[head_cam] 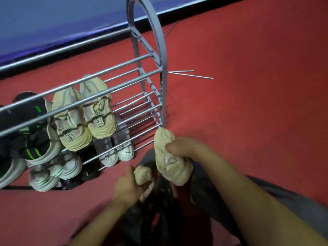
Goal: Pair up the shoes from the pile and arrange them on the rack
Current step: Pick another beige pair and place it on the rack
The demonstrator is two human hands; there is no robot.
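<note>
The right hand (179, 148) is gripping a cream sneaker (168, 157) around its middle, toe tipped up and touching or just short of the front right corner of the grey shoe rack (150, 86); I cannot tell which. The left hand (127, 185) is clutching the matching cream sneaker (143, 176) lower down, above the dark pile of shoes (159, 210) on the red floor (248, 86).

The risk, as I judge it, is the toe catching on the rack's end frame or a front rail, nudging the light frame or twisting the shoe out of the grip. The free stretch at the right end of the shelves looks narrow, so the pair could slip between the rails or crowd the grey-and-white sneakers (115, 150) on the lower shelf. Tan sneakers (85, 112) and black-and-green sneakers (35, 139) are sitting further left. Two loose metal rods (191, 74) are lying on the floor just beyond the rack's right side.
</note>
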